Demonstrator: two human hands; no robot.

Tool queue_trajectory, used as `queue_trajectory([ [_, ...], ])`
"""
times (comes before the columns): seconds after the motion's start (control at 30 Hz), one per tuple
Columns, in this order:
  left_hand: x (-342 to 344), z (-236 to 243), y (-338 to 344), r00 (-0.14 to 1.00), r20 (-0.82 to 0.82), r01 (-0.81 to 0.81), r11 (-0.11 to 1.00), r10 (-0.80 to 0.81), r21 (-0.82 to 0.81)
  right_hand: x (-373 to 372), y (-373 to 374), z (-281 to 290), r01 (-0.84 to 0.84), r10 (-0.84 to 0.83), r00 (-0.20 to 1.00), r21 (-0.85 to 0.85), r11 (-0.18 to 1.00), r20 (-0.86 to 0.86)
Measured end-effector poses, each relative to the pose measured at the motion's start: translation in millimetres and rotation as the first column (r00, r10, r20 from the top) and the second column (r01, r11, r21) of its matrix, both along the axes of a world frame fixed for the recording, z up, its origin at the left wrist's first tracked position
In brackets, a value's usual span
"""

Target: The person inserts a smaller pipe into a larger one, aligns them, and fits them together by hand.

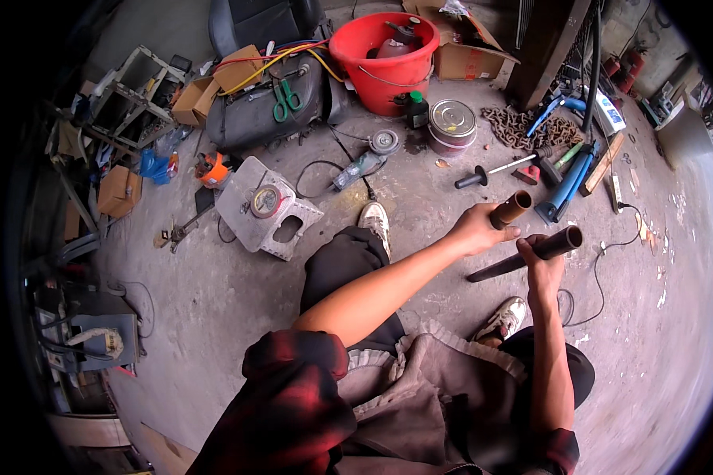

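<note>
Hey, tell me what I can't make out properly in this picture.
Head view: lower end of the pipe in the left hand, hidden by that hand.
Head view: bottoms of the things in the red bucket, hidden by its wall.
Head view: top of the black seat, cut off by the upper edge.

The left hand (482,229) holds a pipe (513,207) just left of and beyond a second pipe (558,242) in the right hand (543,271). On the floor (214,332) further ahead, from left to right, come a stool (235,187), an angle grinder (360,169), a lidded can (452,127) with a bottle (417,112) just left of it, and a chain (527,127). Behind the grinder, a bucket (384,89) sits between a car seat (238,123) on the left, on which scissors (280,108) lie, and a cardboard box (467,62) on the right
</note>
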State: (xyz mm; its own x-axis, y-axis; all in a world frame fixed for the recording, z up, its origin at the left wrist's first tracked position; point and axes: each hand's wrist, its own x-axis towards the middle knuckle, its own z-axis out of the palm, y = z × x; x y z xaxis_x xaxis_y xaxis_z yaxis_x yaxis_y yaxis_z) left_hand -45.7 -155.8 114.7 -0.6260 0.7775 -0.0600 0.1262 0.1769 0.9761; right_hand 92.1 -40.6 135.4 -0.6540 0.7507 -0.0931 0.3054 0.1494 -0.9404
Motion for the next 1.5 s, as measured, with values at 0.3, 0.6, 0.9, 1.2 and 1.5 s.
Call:
queue_trajectory([
  [0.3,8,7,2,1.000,-0.017,0.024,0.998,-0.023,0.054,-4,-7,-6,-0.103,0.099,0.992,0.060,0.993,0.072],
  [0.6,2,41,-8,0.997,-0.078,0.032,0.980,-0.017,0.199,7,4,25,-0.048,0.030,0.979,-0.083,0.995,-0.201],
  [0.9,-3,10,-1,0.910,-0.137,0.381,0.920,-0.391,-0.091,0,12,8,-0.169,0.167,0.984,0.027,0.985,0.069],
  [1.2,-4,28,-15,0.616,-0.025,0.765,0.605,-0.787,-0.220,8,16,-9,-0.302,0.294,0.944,0.035,0.953,0.149],
  [1.5,-21,53,-28,0.625,0.136,0.759,0.557,-0.769,-0.338,21,-3,3,-0.449,0.442,0.880,-0.002,0.894,0.171],
])
